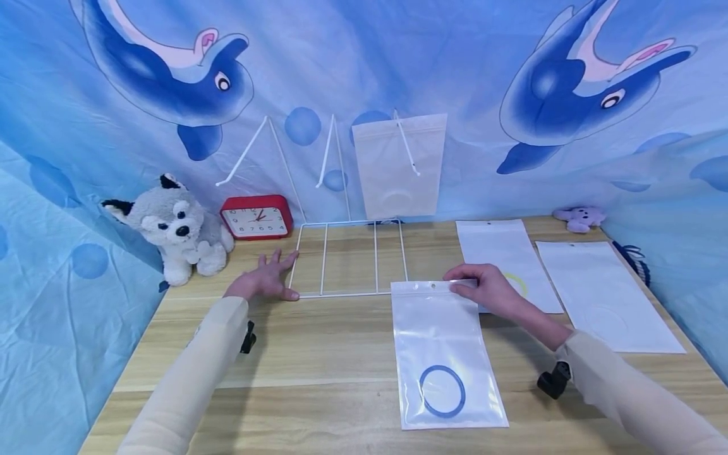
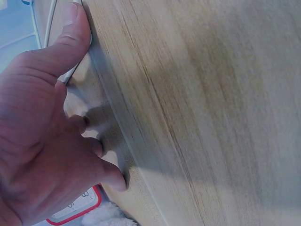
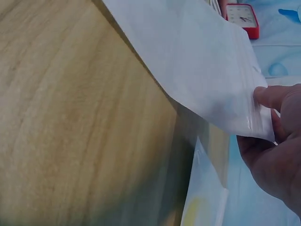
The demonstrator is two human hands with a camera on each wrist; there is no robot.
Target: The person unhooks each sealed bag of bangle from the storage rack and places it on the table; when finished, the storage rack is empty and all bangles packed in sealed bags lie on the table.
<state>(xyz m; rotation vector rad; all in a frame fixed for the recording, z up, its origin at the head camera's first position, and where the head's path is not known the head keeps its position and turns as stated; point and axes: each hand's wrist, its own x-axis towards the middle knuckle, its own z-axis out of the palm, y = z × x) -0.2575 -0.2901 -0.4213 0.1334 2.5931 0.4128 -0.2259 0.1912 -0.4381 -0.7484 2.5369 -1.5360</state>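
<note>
My right hand (image 1: pixel 489 287) pinches the top right corner of a white zip-top bag (image 1: pixel 406 341), thumb on its front face. A blue ring (image 1: pixel 442 414) shows near the bag's bottom. In the right wrist view the held bag (image 3: pixel 188 61) slants up from the wood. With fingers spread, my left hand (image 1: pixel 267 278) rests at the left end of a white wire rack (image 1: pixel 352 294). Its thumb (image 2: pixel 77 35) lies at the rack's front corner. On the rack's right hook hangs another white bag (image 1: pixel 392 180); the other two hooks hold nothing.
Two more white bags lie at the right of the wooden table (image 1: pixel 318 354): one with a yellow ring (image 1: pixel 489 240), one farther right (image 1: pixel 603 284). A red clock (image 1: pixel 257 217) and husky plush (image 1: pixel 176 227) stand at the back left, a small purple plush (image 1: pixel 580 218) at the back right.
</note>
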